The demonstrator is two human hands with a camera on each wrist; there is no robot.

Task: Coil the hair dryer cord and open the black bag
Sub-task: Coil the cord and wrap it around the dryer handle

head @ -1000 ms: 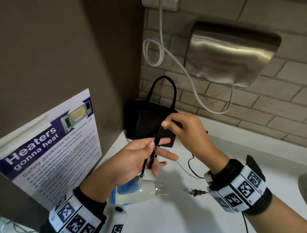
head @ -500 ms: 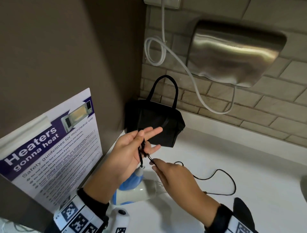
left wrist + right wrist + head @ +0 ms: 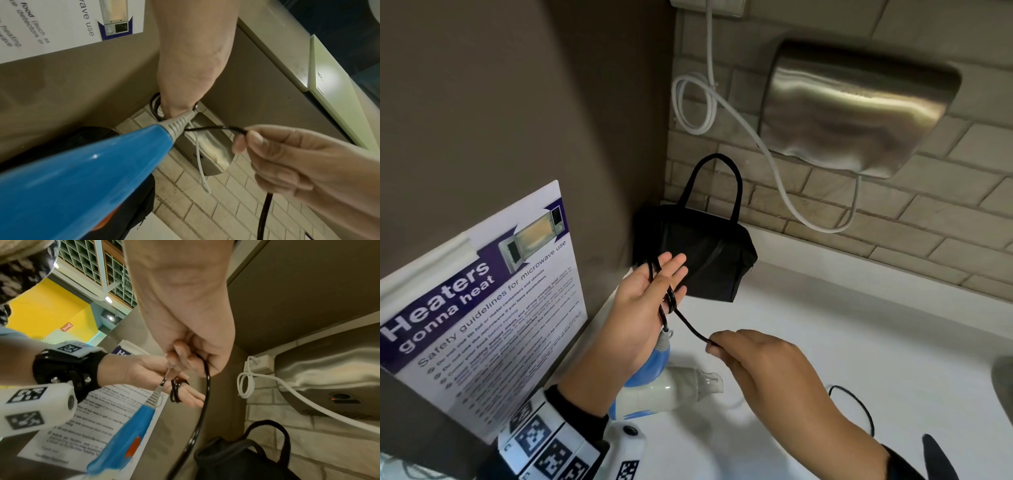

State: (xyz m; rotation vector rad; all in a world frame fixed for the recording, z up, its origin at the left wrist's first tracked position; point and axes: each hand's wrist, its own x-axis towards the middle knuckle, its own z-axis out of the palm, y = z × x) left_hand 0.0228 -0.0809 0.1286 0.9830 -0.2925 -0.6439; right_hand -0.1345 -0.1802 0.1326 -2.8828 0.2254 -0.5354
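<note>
A blue and white hair dryer [image 3: 654, 390] lies on the white counter [image 3: 859, 325], its handle end tipped up under my left hand [image 3: 671, 274]. That hand is palm up with straight fingers, and loops of the black cord [image 3: 688, 325] are wound round them; the loops [image 3: 175, 392] also show in the right wrist view. My right hand [image 3: 714, 346] pinches the cord a short way to the right and below. Slack cord [image 3: 859, 407] trails behind it on the counter. The black bag [image 3: 709, 260] stands closed in the corner behind my left hand, handles up.
A microwave safety poster [image 3: 482, 308] leans on the brown wall at left. A steel hand dryer [image 3: 859, 109] with a white cable [image 3: 774, 161] hangs on the brick wall above the bag. White counter stretches to the right.
My right hand carried the cord from above my left hand, near the bag, down round it, and has now drawn away to the lower right. The left hand's fingers stay spread.
</note>
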